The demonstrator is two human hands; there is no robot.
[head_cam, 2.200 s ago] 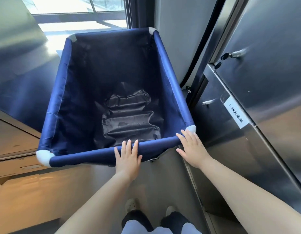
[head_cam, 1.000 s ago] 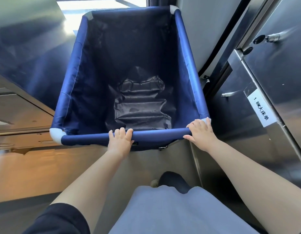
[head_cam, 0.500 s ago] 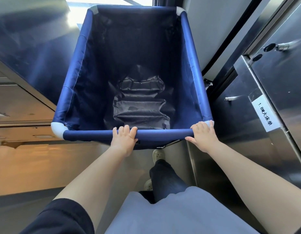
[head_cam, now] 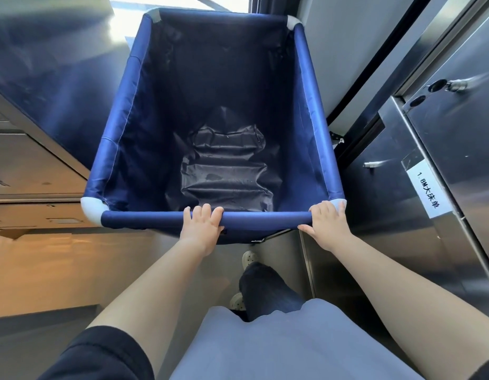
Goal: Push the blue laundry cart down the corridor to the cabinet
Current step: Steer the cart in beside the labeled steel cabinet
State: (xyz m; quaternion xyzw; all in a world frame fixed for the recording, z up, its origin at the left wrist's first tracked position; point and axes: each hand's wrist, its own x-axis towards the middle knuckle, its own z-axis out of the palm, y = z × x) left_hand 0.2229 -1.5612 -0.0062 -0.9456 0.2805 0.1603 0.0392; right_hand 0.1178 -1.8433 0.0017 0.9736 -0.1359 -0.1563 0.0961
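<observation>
The blue laundry cart (head_cam: 216,111) is seen standing in a narrow corridor, directly ahead of the person, its fabric bin empty apart from a crumpled dark liner (head_cam: 227,171) at the bottom.

Taken from left to right, the risks are judged as follows. On the left, a shiny metal wall (head_cam: 46,86) lies close to the cart's left rail, and the white corner fitting (head_cam: 91,209) could be scraped along it if the push is allowed to drift that way. In the middle, a foot (head_cam: 250,257) is placed just behind the near rail (head_cam: 166,216), so the frame could be kicked or a stride clipped if the pace is not matched to the cart. On the right, the steel cabinet (head_cam: 440,138) with its white label (head_cam: 427,190) is just beside the cart's right rail, and a small latch (head_cam: 370,164) and a key (head_cam: 455,85) protrude from its doors; the fabric, or the knuckles at that corner, could be caught there. Because both grips sit to the right of the rail's middle, an uneven push may swing the cart sideways.

The left hand (head_cam: 201,230) is wrapped over the near rail near its centre, fingers curled on top, arm extended. The right hand (head_cam: 327,224) is clasped on the same rail at its right corner, thumb underneath, arm likewise stretched forward.
</observation>
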